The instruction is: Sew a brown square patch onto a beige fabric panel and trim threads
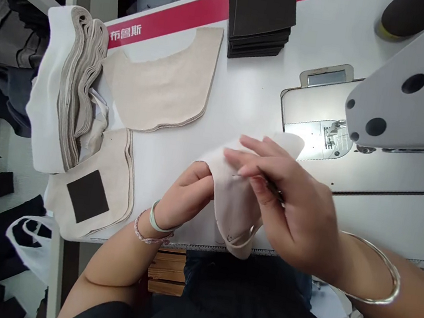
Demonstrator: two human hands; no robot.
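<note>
A cream fabric piece (233, 200) hangs over the table's front edge, with small dark marks and a curled strip at its lower end. Closed in a fist, my left hand (187, 193) grips its left side. My right hand (295, 208) is over the fabric's right side, its fingers stretched across the upper part. A thin dark tool (270, 182) is tucked between its thumb and fingers; its kind is mostly hidden. Part of the fabric shows behind the right hand, close to the sewing machine's needle plate (303, 138).
The sewing machine head (416, 99) stands at the right. Cream fabric stacks (163, 82) lie at the left, beside a thick folded bundle (71, 90). A dark square (88, 196) rests on one stack. Dark squares (263, 15) are piled at the back.
</note>
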